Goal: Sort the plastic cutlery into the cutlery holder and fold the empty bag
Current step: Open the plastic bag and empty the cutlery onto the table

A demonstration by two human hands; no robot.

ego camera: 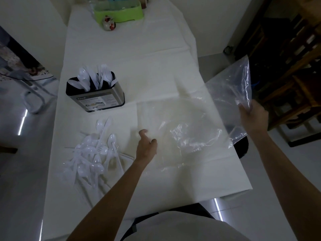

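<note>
Head view: right hand pinches the clear bag by a corner, left hand loose on it, flattening it onto the desk for folding, though cutlery lies unsorted.

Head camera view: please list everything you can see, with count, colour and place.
cutlery holder: one, black and steel, left of table centre, holding white spoons and forks
loose cutlery pile: many pieces, white, near left of table
plastic bag: one, clear, spread across the right of the table, one end lifted
tablecloth: one, white, covering table
green tray: one, far end
small jar: one, red and white, beside tray
left hand: on bag's left edge
right hand: gripping the bag's raised end
</note>
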